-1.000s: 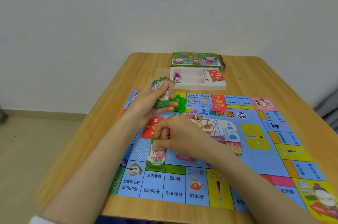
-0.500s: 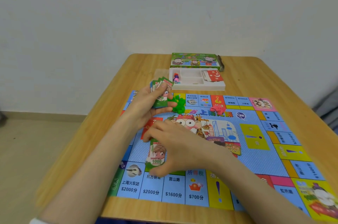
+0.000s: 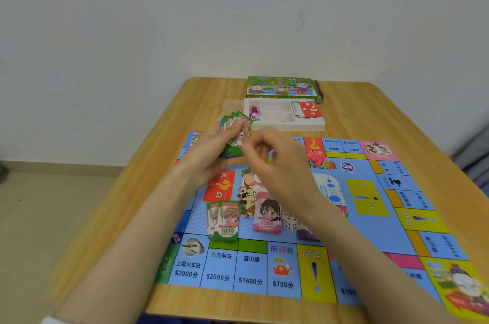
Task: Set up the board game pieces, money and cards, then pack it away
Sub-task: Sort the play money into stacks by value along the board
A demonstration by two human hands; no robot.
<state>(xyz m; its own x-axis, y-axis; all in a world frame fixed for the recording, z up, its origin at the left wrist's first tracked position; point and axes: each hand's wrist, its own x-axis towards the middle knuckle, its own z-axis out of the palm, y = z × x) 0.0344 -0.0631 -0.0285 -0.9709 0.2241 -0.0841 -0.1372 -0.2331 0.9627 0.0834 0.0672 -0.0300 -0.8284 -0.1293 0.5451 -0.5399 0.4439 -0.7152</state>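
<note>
I am holding a fan of green 1000 notes (image 3: 236, 122) in my left hand (image 3: 211, 150), its fingers curled round the lower half of the stack, above the far left part of the game board (image 3: 352, 228). My right hand (image 3: 280, 164) is hovering just beside the fan with its fingers bent toward the top note. Whether they are pinching a note or are only close to it, I cannot tell.

These notes are looking thin, light and slick, so I am judging that they will slide on each other and bend easily. The best hold should be a thumb-and-forefinger pinch at a free upper corner, peeling one off while the left hand is clamping the rest.

On the near part of the board a green 1000 pile (image 3: 225, 223) is lying just left of a pink 5000 pile (image 3: 267, 217). A purple pile (image 3: 307, 235) is showing partly under my right forearm.

The board is lying flat on a wooden worktop (image 3: 357, 111). At its far edge a white tray (image 3: 315, 126) is holding small tokens (image 3: 254, 111) and red chance cards (image 3: 309, 109), with the green box lid (image 3: 281, 88) behind it. A pale wall (image 3: 238, 19) is rising beyond, and beige floor (image 3: 53, 217) is showing at the left.
</note>
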